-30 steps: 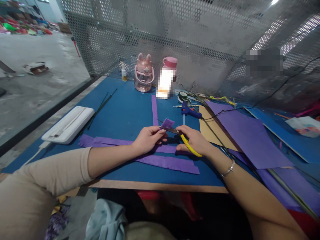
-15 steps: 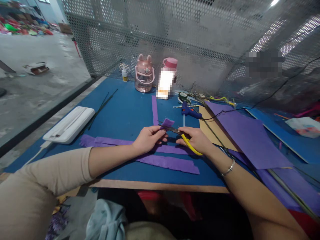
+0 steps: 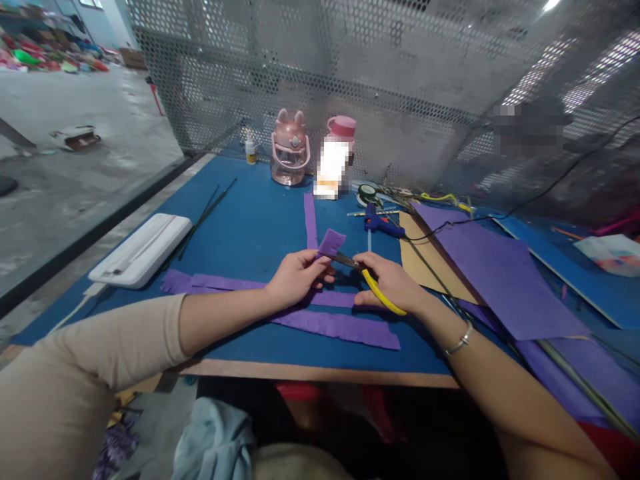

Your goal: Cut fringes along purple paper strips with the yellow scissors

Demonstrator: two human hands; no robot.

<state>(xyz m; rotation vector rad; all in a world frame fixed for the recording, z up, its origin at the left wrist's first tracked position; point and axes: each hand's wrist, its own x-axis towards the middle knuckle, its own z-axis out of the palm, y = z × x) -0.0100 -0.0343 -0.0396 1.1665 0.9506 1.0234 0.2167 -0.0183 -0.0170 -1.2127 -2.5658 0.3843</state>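
Between the thumb and fingers of my left hand (image 3: 299,277) is a short purple paper strip (image 3: 332,243), its free end standing up with small cuts along one edge. My right hand (image 3: 393,283) grips yellow-handled scissors (image 3: 381,295), and their dark blades reach left to the strip's lower part, close to my left fingertips. Below my hands lies a purple strip with a notched edge (image 3: 345,327). Another long strip (image 3: 225,283) runs under my left forearm, its left end fringed. A plain narrow purple strip (image 3: 310,220) lies beyond my left hand.
A blue glue gun (image 3: 383,223) with its cord lies right of my hands, near purple sheets (image 3: 490,273) and brown paper (image 3: 425,257). A white power bank (image 3: 140,250) is at left. A pink bottle (image 3: 290,150) and a blurred phone (image 3: 333,167) stand at the back.
The held strip's upper end has tilted more upright and shifted slightly left. The scissor blades sit a little lower on it. My right thumb has moved down with the lower handle.
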